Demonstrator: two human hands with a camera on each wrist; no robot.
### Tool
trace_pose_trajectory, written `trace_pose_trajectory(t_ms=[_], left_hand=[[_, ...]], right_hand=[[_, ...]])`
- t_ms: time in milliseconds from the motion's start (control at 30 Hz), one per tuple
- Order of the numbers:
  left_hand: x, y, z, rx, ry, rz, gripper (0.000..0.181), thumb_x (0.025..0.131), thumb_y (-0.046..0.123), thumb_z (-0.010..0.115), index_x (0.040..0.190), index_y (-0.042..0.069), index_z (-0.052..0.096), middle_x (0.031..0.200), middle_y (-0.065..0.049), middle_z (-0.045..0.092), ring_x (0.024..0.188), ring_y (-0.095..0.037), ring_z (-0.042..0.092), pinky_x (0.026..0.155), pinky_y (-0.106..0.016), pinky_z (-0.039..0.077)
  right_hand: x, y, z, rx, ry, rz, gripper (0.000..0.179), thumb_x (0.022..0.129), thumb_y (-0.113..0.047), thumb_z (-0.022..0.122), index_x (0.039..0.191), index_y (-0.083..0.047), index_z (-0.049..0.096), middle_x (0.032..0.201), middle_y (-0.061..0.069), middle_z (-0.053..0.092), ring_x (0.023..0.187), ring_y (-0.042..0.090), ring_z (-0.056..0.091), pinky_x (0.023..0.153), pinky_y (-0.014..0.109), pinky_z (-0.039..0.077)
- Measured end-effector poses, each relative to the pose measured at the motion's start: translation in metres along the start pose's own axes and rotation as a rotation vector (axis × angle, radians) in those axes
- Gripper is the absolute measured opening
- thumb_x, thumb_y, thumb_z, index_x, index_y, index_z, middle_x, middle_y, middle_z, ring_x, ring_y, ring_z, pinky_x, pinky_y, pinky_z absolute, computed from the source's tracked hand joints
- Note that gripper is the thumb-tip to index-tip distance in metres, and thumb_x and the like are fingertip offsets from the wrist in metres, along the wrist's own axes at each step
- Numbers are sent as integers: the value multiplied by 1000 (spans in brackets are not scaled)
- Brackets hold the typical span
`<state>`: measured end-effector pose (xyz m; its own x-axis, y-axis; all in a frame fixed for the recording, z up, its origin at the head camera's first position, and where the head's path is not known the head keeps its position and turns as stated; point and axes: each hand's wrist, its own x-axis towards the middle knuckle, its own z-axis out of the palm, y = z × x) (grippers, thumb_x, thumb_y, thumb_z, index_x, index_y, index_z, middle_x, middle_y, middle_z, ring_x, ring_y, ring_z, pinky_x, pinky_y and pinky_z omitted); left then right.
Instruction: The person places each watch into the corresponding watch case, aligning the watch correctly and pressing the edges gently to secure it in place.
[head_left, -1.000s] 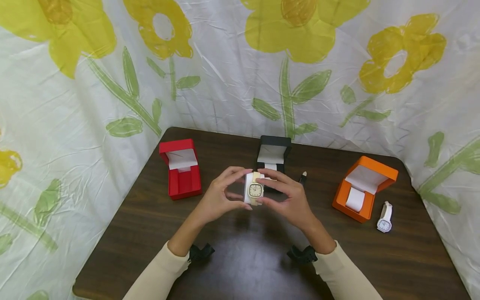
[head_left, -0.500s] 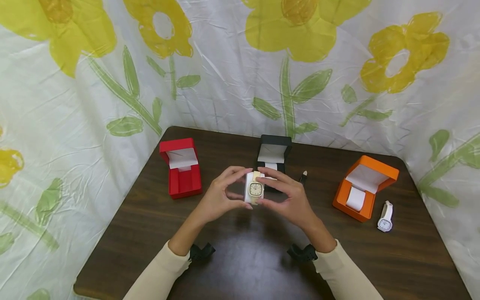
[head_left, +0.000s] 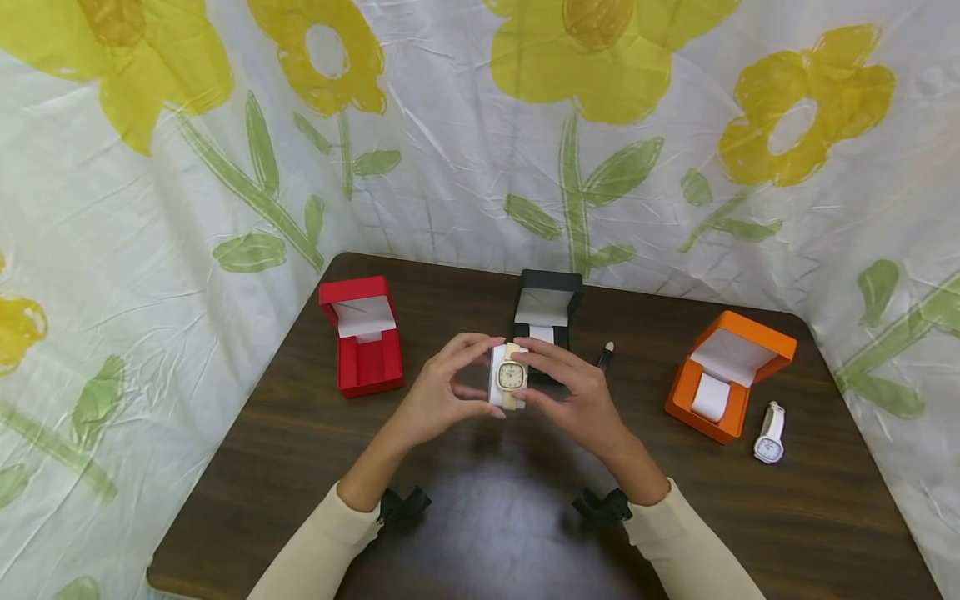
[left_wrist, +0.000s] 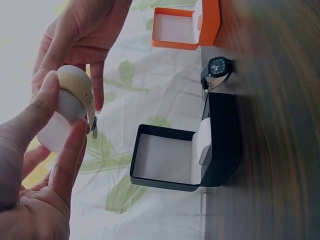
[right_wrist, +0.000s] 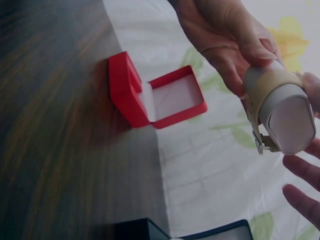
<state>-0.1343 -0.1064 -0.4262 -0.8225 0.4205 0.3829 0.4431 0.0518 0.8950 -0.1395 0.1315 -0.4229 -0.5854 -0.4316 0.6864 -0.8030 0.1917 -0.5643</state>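
In the head view, a cream-strapped wristwatch (head_left: 512, 376) with a squarish gold-rimmed face is wrapped round a white watch cushion (head_left: 495, 387). My left hand (head_left: 438, 387) pinches the cushion between thumb and fingers, above the table. My right hand (head_left: 573, 387) holds the watch from the other side, fingertips at the case and strap. The right wrist view shows the strap (right_wrist: 261, 95) looped round the cushion (right_wrist: 292, 122), with its buckle (right_wrist: 260, 142) hanging at the lower side. Around the cushion's edge curve the left fingers, seen from below in the left wrist view.
An open red watch box (head_left: 369, 362) stands at the left. Behind the hands is an open black box (head_left: 551, 296), with a dark-strapped watch (head_left: 606, 357) beside it. On the right are an open orange box (head_left: 675, 408) with a white cushion (head_left: 711, 397) and a white watch (head_left: 770, 433).
The right thumb and fingers have shifted slightly up on the watch, and its face sits a little higher on the cushion. The left hand and the boxes look the same.
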Motion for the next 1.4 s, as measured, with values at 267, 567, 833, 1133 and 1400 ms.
trace_pose_trajectory(t_ms=[267,567,833,1133,1400], left_hand=[[0,1,-1,14,-1,-4,85,70,2,92,146,11,54,138,-3,49,115,-32,60,73,-35,62],[1,2,-2,-4,10,-25,84,70,1,91,145,13,55,138,-6,50,114,-33,59,73,-36,62],[2,3,-4,-5,-8,-32,85,70,4,92,146,15,56,137,-2,51,113,-31,61,73,-36,62],[2,3,-5,21,-15,-39,86,71,5,91,147,18,55,137,0,50,113,-30,59,73,-35,62],[1,1,-4,-2,-9,-51,83,71,3,91,145,17,56,137,-1,51,112,-30,60,73,-36,62]], right_hand=[[0,1,1,-8,1,35,53,79,-1,85,130,-6,69,138,16,62,127,31,59,107,32,47],[0,3,0,26,-75,80,75,70,-4,93,138,-7,61,147,13,55,136,31,51,113,34,42],[-1,1,6,17,-101,95,92,72,-7,93,151,-4,46,153,10,47,142,28,44,115,35,39],[-3,1,8,47,-75,75,81,70,-4,93,143,-9,56,153,13,47,139,31,46,112,35,42],[-2,1,6,102,-59,52,70,75,2,87,139,-4,60,148,18,52,135,36,50,113,34,41]])
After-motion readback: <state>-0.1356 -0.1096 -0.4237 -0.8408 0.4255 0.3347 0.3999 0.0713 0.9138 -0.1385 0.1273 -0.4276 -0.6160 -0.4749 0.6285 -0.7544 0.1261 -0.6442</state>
